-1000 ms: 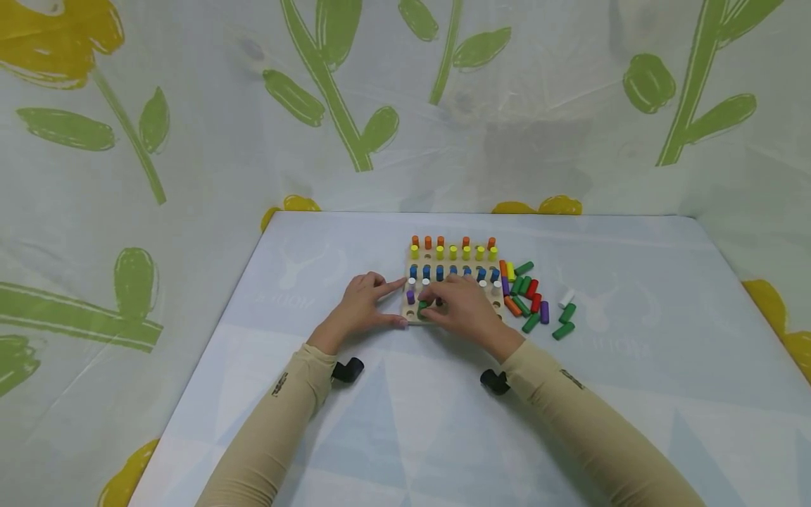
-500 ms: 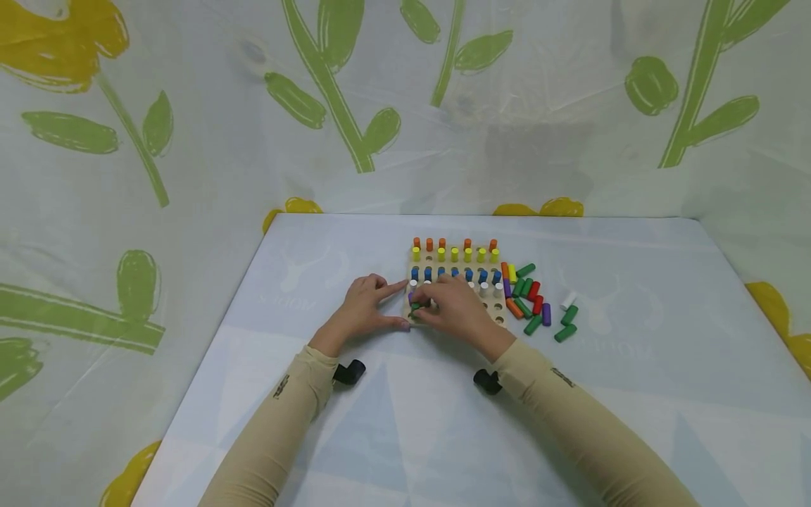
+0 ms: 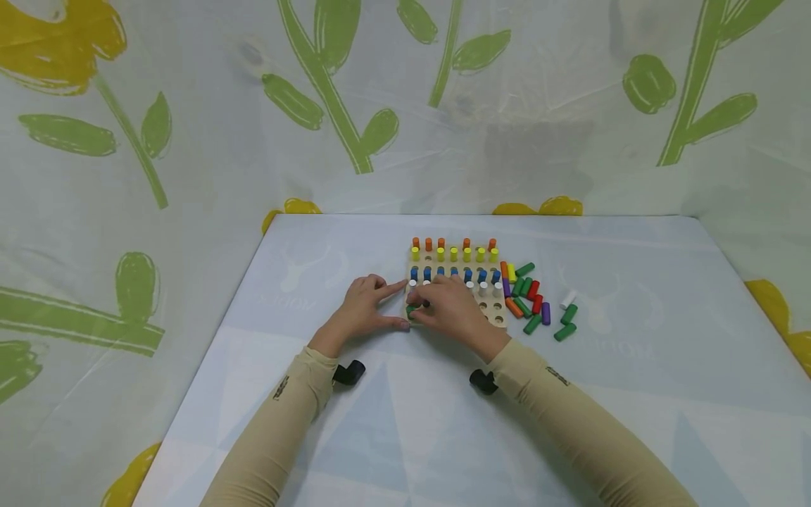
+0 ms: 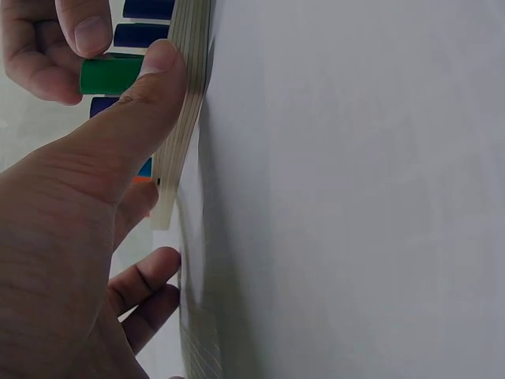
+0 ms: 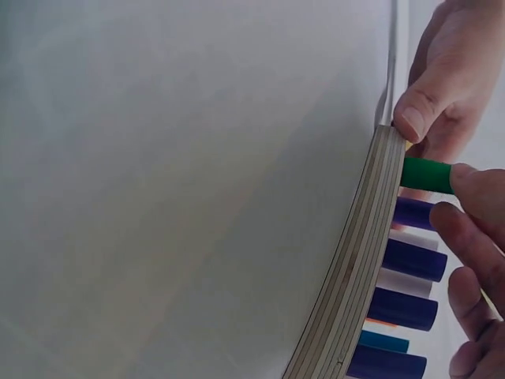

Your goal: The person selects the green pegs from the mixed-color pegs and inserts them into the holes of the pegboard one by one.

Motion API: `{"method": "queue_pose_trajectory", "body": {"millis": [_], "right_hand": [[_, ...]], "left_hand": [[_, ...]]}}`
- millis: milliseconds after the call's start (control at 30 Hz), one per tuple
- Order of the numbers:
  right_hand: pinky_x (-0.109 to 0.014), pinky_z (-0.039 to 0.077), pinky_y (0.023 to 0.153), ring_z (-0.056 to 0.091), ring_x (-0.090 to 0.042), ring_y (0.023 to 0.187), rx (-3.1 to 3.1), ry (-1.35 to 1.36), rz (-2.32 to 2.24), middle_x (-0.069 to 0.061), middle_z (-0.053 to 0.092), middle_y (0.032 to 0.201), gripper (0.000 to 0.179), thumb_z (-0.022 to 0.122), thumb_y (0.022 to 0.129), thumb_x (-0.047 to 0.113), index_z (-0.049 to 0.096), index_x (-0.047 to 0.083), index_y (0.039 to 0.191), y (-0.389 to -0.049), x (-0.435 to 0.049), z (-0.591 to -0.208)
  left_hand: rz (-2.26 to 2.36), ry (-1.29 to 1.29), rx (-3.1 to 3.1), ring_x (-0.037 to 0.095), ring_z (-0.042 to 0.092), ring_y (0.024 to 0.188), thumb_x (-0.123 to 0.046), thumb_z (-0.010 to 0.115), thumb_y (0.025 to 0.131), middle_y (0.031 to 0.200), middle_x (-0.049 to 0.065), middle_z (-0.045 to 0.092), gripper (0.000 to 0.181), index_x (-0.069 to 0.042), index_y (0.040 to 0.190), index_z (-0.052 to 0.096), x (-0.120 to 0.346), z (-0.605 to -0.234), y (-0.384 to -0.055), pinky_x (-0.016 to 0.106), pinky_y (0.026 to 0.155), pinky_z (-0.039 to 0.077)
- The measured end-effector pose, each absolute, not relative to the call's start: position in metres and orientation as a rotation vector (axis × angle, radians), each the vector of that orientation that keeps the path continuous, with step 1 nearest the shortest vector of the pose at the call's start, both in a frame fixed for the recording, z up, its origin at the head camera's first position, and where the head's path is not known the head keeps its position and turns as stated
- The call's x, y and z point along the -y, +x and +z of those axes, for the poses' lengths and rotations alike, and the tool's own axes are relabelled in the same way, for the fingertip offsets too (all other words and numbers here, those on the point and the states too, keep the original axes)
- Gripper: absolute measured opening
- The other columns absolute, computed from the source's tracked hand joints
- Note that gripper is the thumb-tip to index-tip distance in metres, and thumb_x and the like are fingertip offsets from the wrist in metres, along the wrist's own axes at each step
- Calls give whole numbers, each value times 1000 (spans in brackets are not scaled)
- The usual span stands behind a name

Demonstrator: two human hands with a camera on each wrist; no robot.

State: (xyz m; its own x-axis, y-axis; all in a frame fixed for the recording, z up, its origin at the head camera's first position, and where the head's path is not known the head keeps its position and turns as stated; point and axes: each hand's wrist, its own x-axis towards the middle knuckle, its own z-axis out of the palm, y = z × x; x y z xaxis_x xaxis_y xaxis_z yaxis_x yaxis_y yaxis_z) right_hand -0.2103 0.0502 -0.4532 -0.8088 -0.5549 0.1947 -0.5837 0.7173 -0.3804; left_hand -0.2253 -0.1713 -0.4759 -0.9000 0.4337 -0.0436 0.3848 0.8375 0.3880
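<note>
Newly seated, the green cylindrical peg point(image 5: 427, 175) occupies the near-left corner of the pale wooden board point(image 5: 355, 260), my right hand point(image 3: 457, 308) loosely parted.

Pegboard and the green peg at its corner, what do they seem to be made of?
The pegboard looks like plywood, matte and seemingly unpainted: its edge shows thin, pale stacked layers. The green peg could be painted wood or plastic; its even color and smooth surface with a slight sheen leave that open.

On the tan board point(image 5: 351, 260), far pegs point(image 3: 428, 244) are orange, then yellow, blue and white; the near-left peg point(image 5: 426, 175) is green. The white bench point(image 3: 431, 408) bears pale-blue triangles point(image 3: 361, 436).
</note>
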Motion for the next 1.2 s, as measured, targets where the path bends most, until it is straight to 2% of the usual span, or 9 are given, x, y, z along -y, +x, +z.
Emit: {"method": "queue_pose_trajectory", "body": {"millis": [300, 767, 1200], "right_hand": [[-35, 35, 81, 52, -13, 90, 2836, 953, 641, 11, 74, 94, 15, 79, 90, 24, 77, 22, 105, -209, -52, -453], [-38, 38, 86, 53, -14, 90, 2849, 924, 673, 11, 71, 92, 22, 76, 93, 24, 75, 21, 115, -202, -59, -450], [-38, 39, 89, 56, -15, 97, 2867, 888, 621, 9, 74, 96, 19, 77, 92, 30, 75, 21, 110, -201, -69, -453]], "left_hand": [[562, 627, -2882, 27, 37, 107, -62, 80, 78, 113, 6, 41, 89, -31, 154, 46, 171, -477, -226, 43, 97, 31], [537, 603, -2871, 27, 38, 108, -63, 79, 79, 117, 8, 43, 89, -32, 155, 44, 171, -477, -227, 43, 96, 33], [549, 610, -2878, 27, 37, 108, -61, 80, 79, 116, 9, 43, 89, -31, 155, 45, 172, -479, -227, 43, 97, 32]]}}
